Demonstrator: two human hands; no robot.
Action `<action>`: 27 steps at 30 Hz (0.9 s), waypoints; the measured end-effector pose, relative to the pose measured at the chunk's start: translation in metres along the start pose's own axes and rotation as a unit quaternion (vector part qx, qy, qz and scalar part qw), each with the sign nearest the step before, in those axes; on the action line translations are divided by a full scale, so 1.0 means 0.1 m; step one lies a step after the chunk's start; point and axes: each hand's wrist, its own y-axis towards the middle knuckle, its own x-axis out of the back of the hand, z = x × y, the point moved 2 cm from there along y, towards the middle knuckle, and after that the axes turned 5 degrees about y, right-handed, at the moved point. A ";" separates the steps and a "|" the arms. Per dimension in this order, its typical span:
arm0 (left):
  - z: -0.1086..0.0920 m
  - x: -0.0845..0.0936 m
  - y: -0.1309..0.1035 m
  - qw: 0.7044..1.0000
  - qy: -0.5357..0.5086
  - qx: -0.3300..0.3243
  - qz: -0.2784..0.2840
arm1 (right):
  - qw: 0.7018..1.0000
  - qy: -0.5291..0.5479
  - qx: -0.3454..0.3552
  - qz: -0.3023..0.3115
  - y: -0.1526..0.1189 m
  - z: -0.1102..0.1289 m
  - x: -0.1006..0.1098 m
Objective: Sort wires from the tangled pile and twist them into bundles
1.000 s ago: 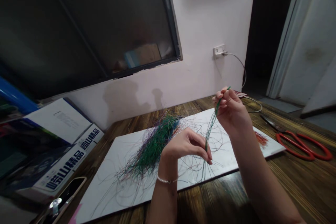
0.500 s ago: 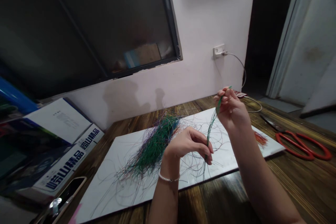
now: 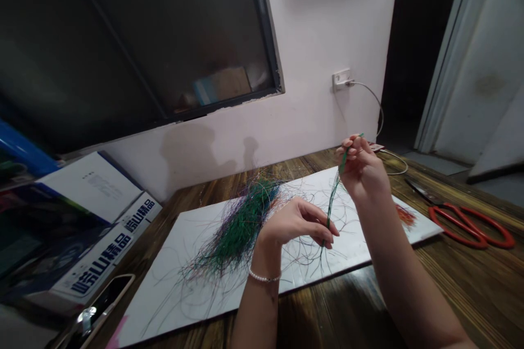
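Note:
Between my two hands hangs a thin bundle of green strands (image 3: 333,192), slanting over the white board (image 3: 164,262). My right hand (image 3: 362,166) pinches its upper end, with a short tip poking out above the fingers. Lower down, the fingers of my left hand (image 3: 307,223) are closed around the bundle, and loose ends fan out below them. A bead bracelet (image 3: 264,277) circles my left wrist. A large tangled heap of fine strands (image 3: 241,223), mostly green with some blue and purple, lies on the board left of my left hand.
Red-handled scissors (image 3: 470,223) lie on the wooden table (image 3: 487,278) at right. Short orange-red strands (image 3: 405,215) rest on the board's right end. White boxes (image 3: 96,267) and a phone (image 3: 102,305) are at left. A cable (image 3: 382,114) runs from the wall socket (image 3: 341,80).
My left hand has shifted slightly to the right along with the lower part of the green bundle. The strands between my hands look drawn closer together. My right hand has barely moved.

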 end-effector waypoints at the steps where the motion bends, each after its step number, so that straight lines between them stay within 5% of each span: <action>1: 0.01 0.00 0.00 1.000 0.000 0.006 0.001 | 1.000 0.007 0.000 -0.009 0.00 0.00 0.00; 9: 0.01 -0.04 0.03 0.999 -0.020 -0.017 -0.038 | 0.997 0.013 -0.068 -0.040 0.01 0.00 0.00; 13: -0.01 -0.01 0.02 0.989 -0.052 -0.066 -0.123 | 0.989 -0.091 -0.116 -0.004 -0.06 0.01 -0.08; 20: -0.09 0.18 -0.08 0.890 -0.168 -0.199 -0.375 | 0.940 -0.284 -0.132 0.137 -0.30 0.03 -0.31; 27: -0.13 0.28 -0.17 0.822 -0.185 -0.255 -0.475 | 0.864 -0.379 -0.213 0.253 -0.44 -0.09 -0.41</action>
